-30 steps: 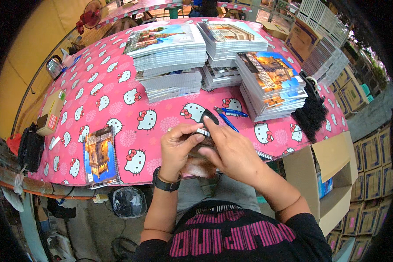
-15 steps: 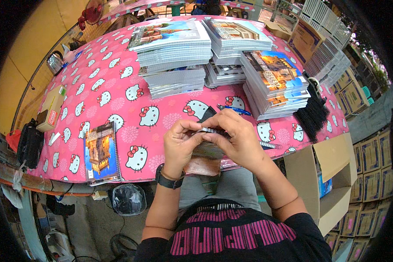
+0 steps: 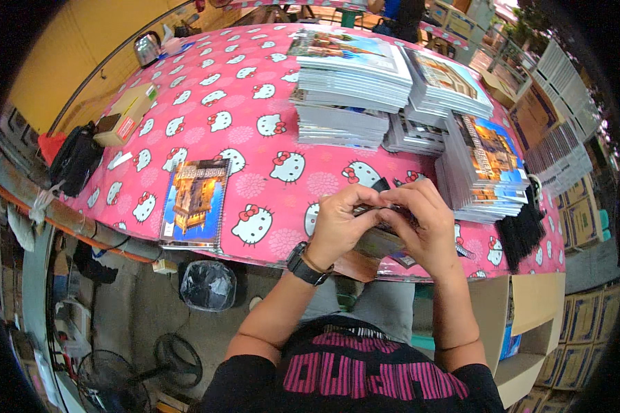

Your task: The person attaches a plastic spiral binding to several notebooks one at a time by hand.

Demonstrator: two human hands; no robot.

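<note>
Pink table [image 3: 244,104]: 3 picture-topped notebook stacks [image 3: 351,88], right of upper centre. Left hand [image 3: 343,226], right hand [image 3: 426,219]: fingers pinched on 1 booklet [image 3: 379,242], dark-edged, grey-brown, mostly hidden.

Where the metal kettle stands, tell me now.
In the head view, the metal kettle stands at the upper left, near the far left edge of the pink table, beyond the small cardboard box.
</note>
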